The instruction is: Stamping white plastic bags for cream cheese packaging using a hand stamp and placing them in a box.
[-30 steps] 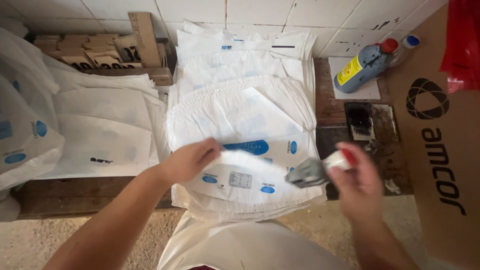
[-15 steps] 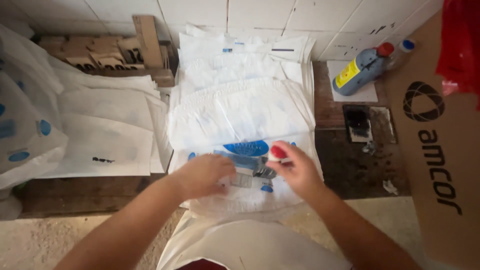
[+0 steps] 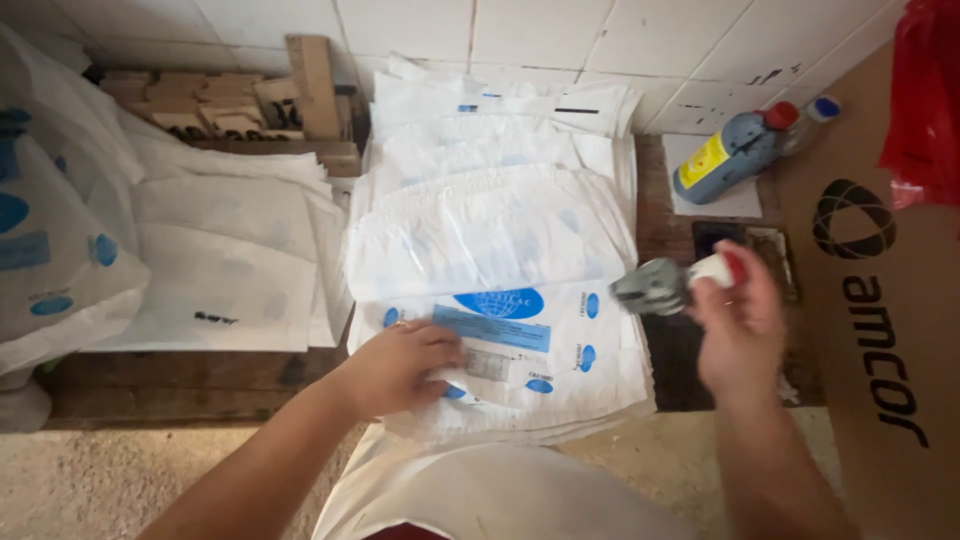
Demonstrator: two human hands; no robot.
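Up close, two hands at a stack of white printed bags, one pressing, one lifting a stamp

Left hand (image 3: 400,365) lies flat, fingers spread, on the near edge of the top bag (image 3: 520,335) of the middle stack, which sits at the near centre of the wooden bench (image 3: 190,375); right hand (image 3: 738,320) is clamped around one grey stamp (image 3: 655,287) with a red-and-white handle, held in the air just right of that stack, over a dark ink pad (image 3: 722,235). Three heaps of white bags show: the middle stack, a flatter pile (image 3: 225,260) to its left, and bulging ones (image 3: 55,240) at the far left. One blue-grey bottle (image 3: 730,155) with a red cap lies far right. One brown cardboard box (image 3: 880,300) stands at the right. Wooden blocks (image 3: 200,105) sit far left against the white tiled wall (image 3: 560,35); the floor (image 3: 120,480) is pale concrete
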